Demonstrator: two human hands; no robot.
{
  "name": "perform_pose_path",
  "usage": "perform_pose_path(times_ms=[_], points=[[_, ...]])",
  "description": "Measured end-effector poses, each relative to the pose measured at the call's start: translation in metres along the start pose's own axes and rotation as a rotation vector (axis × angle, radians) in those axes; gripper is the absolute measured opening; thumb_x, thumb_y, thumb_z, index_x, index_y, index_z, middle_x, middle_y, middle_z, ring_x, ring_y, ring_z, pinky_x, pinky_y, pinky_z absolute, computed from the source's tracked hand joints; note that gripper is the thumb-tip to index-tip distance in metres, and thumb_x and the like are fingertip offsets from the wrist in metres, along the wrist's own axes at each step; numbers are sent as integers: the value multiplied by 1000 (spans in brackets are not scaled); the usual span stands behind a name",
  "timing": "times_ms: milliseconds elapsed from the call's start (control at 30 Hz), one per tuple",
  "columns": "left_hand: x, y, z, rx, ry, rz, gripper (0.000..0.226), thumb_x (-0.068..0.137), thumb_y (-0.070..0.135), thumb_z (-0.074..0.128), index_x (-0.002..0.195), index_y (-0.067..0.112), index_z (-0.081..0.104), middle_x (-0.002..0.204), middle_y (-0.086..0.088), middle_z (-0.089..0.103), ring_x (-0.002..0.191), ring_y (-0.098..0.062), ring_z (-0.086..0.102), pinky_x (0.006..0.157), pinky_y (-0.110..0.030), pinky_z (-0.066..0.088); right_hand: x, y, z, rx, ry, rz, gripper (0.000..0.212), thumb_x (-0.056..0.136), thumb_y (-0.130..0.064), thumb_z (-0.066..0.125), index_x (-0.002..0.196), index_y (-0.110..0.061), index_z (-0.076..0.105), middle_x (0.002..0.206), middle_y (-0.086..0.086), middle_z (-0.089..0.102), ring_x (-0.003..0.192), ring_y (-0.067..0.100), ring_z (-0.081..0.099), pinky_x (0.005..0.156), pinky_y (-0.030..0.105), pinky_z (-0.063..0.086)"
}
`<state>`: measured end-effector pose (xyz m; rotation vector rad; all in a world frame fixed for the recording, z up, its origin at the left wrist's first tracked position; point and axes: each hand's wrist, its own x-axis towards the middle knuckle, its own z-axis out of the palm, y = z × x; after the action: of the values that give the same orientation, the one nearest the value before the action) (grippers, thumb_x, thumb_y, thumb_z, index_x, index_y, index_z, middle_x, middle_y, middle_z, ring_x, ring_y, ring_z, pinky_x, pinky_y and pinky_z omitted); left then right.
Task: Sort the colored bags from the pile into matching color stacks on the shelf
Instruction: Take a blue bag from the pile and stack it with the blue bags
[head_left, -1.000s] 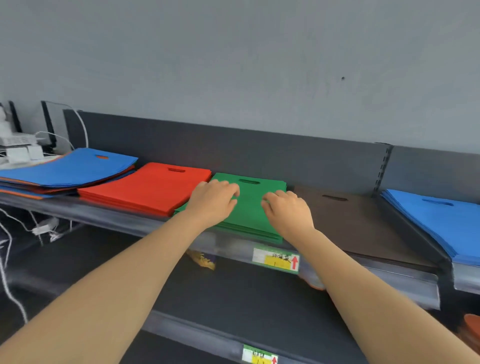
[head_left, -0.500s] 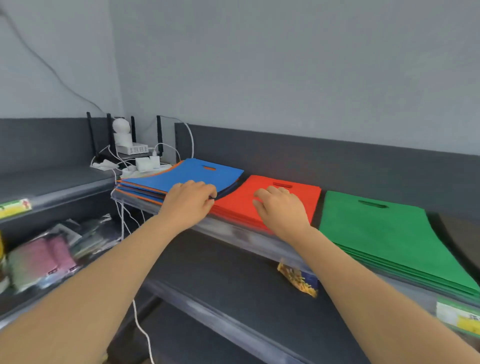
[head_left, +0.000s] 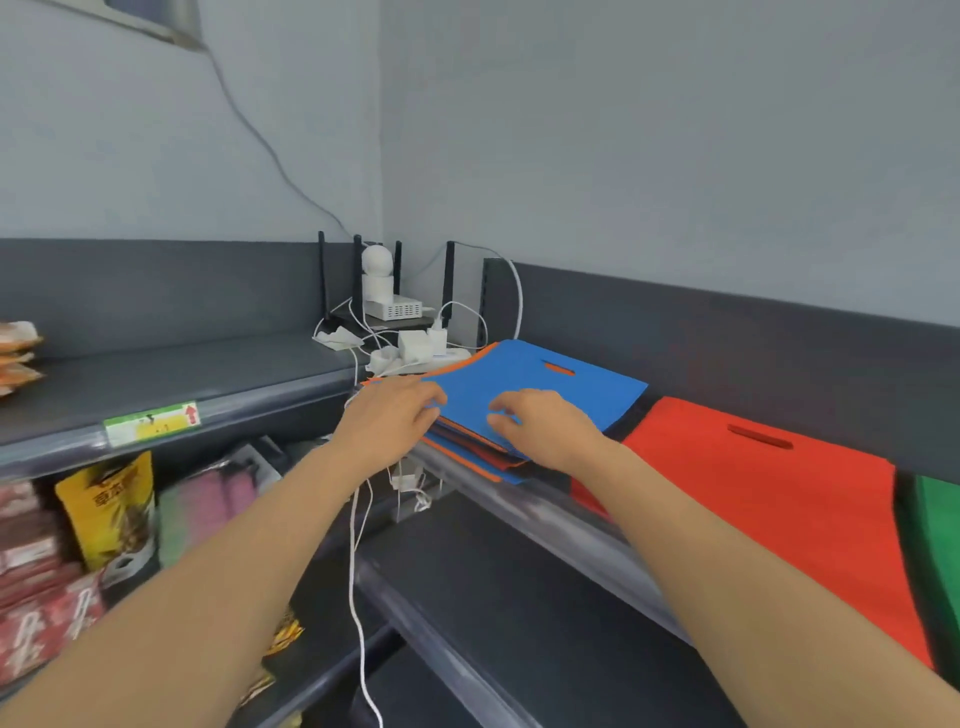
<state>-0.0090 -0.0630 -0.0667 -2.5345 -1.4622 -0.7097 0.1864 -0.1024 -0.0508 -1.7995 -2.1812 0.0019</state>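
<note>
A mixed pile of bags (head_left: 470, 449) lies at the left end of the shelf, blue, orange and dark red edges showing, with a blue bag (head_left: 571, 395) on top. My left hand (head_left: 389, 418) rests on the pile's left edge, fingers reaching onto the blue bag. My right hand (head_left: 543, 428) lies on the blue bag's near part with bent fingertips touching the fabric; the thumb is hidden. To the right lies the red stack (head_left: 753, 499), and the green stack (head_left: 935, 551) shows at the frame's right edge.
A router, a small white camera (head_left: 377, 280), chargers and white cables (head_left: 358, 545) crowd the corner behind the pile; one cable hangs down in front. The left shelf (head_left: 156, 379) carries a price tag, with snack packets (head_left: 111, 509) below. A dark lower shelf (head_left: 493, 597) runs under my arms.
The view has swung left. Both hands moved from the green stack, past the red stack, onto the mixed pile with the blue bag on top.
</note>
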Motion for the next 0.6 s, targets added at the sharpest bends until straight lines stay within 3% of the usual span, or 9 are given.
perform_pose_path(times_ms=[167,267,367,600], points=[[36,-29,6,-37,-166,91,34,98,29,46,131,26,53,137,7,51,127,-14,45,104,-32,37,45,-11,10,28,-164,15,39,99,-39,41,126,-17,58,129,3,59,117,23,53,97,37,44],[62,-45,11,-116,-381,152,38,95,32,51,133,30,51,141,10,47,131,-12,41,109,-32,32,64,-14,11,-49,-196,65,36,95,-41,48,109,-14,66,111,3,66,105,23,58,89,37,48],[83,-62,14,-152,-552,264,41,91,37,57,132,29,53,139,13,49,131,-7,40,107,-23,28,73,-20,8,-109,-243,130,38,90,-46,54,111,-17,67,113,-1,66,106,20,57,87,33,47],[116,-82,22,-181,-617,416,46,81,45,67,125,33,59,125,13,59,112,-7,53,99,-26,41,71,-37,1,-11,-316,306,53,83,-55,61,121,-19,63,125,-4,62,117,17,54,102,36,43]])
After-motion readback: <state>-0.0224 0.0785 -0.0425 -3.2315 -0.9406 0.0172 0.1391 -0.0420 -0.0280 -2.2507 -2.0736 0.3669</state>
